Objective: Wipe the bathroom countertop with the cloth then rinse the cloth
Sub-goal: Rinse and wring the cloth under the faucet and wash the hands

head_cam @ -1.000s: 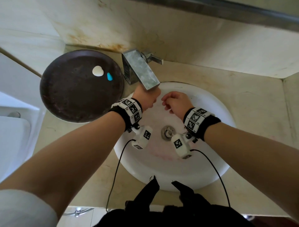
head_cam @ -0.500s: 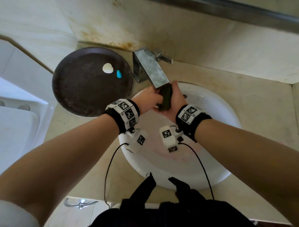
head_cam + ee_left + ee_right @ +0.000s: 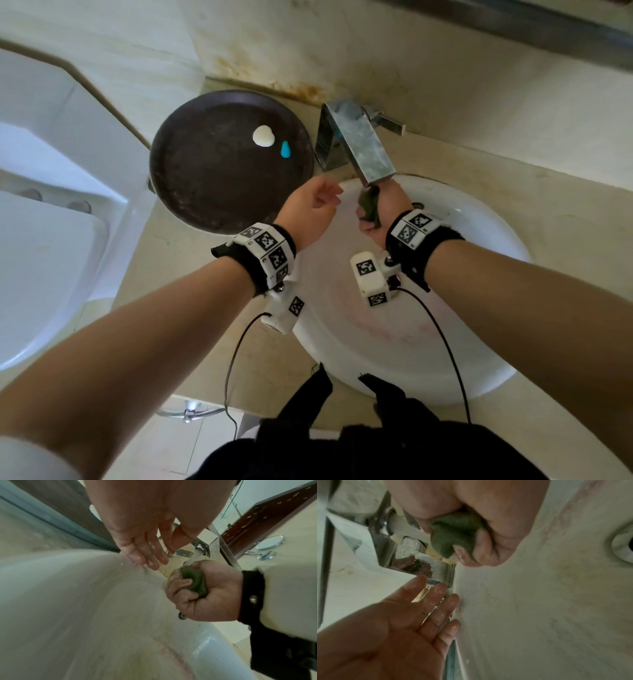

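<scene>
A dark green cloth [image 3: 370, 205] is bunched up in my right hand [image 3: 380, 212], whose fingers curl tightly round it under the spout of the square metal tap [image 3: 359, 150]. Water runs from the spout onto the cloth [image 3: 193, 581] in the left wrist view. The right wrist view shows the cloth [image 3: 453, 534] squeezed in the fist. My left hand [image 3: 308, 212] hovers just left of it over the white sink [image 3: 479, 308], its wet fingers [image 3: 150, 555] straight and holding nothing. The beige countertop [image 3: 531, 192] surrounds the sink.
A dark round tray [image 3: 205, 178] with a white shell-shaped piece [image 3: 263, 136] and a small blue piece [image 3: 285, 149] sits left of the tap. A white toilet [image 3: 44, 240] stands at far left. The wall [image 3: 376, 51] rises behind the tap. The drain [image 3: 623, 547] lies in the basin.
Both hands were together on the cloth under the tap half a second ago. The left hand has let go and moved left with straight fingers; the right hand keeps the cloth under the spout.
</scene>
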Demonstrator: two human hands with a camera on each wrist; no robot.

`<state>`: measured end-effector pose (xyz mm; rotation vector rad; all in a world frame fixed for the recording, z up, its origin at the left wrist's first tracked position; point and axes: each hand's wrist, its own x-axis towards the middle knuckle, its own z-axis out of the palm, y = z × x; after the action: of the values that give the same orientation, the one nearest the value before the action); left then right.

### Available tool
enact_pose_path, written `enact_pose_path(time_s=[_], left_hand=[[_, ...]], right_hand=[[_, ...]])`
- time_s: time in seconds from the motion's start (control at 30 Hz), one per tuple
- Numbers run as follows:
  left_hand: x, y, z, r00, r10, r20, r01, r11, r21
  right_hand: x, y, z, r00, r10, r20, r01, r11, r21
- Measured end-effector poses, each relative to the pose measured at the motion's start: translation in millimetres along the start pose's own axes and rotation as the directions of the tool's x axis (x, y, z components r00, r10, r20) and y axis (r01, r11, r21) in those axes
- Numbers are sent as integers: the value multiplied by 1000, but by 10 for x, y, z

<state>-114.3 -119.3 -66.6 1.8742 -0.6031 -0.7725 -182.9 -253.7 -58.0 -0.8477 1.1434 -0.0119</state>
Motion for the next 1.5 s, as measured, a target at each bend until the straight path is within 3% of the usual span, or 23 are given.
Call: enact_pose_path(time_s=[0.1,0.2,0.47,0.57,0.63,0.7,0.77,0.9,0.97,1.03,1.17,1.23,1.33,1.4,1.5], left_hand=[[-4,-35,-4,1000,-1,-7,1,1000,-7],[-25,-38,-15,1000,4,-18,-4,1000,-21],[-57,74,-41,995,-93,37,96,993,-72],[-16,102,9,987,-92,131,91,996,12],[5,113,65,979,-35,202,16,995,98],[30,129,157,971,27,238,-74,979,189],[64,141,230,979,52,199,-107,954,281],[144,156,287,980,143,142,-183,926,329],[172,155,301,976,161,146,-202,918,342],[199,134,309,983,137,123,-170,930,325],[209,145,276,994,75,78,-94,955,281],[197,162,265,998,19,57,-30,980,196],[199,179,299,988,-18,156,5,996,84],[216,185,327,982,-38,187,30,999,44],[266,215,344,991,-67,114,75,995,-66]], right_hand=[[11,-19,35,999,28,-29,-32,984,-177],[3,7,54,997,-75,-26,60,923,-381],[38,32,58,990,-115,-83,65,887,-457],[-10,-11,75,988,-66,-141,15,942,-337],[-33,-23,77,995,-79,-61,59,958,-280],[-59,-17,29,997,-60,48,62,997,-49],[-85,-15,-24,993,-46,105,34,993,114],[-98,-30,-204,989,13,149,-12,1000,-10],[-92,-24,-288,984,-40,174,59,992,-108],[-140,-7,-330,977,-133,169,176,945,-275],[-170,31,-389,935,-298,194,354,732,-582],[-134,29,-419,934,-336,118,343,759,-553],[-108,26,-437,931,-362,43,337,811,-479],[-140,12,-418,937,-342,66,334,826,-454],[-244,-26,-402,951,-280,133,310,875,-371]])
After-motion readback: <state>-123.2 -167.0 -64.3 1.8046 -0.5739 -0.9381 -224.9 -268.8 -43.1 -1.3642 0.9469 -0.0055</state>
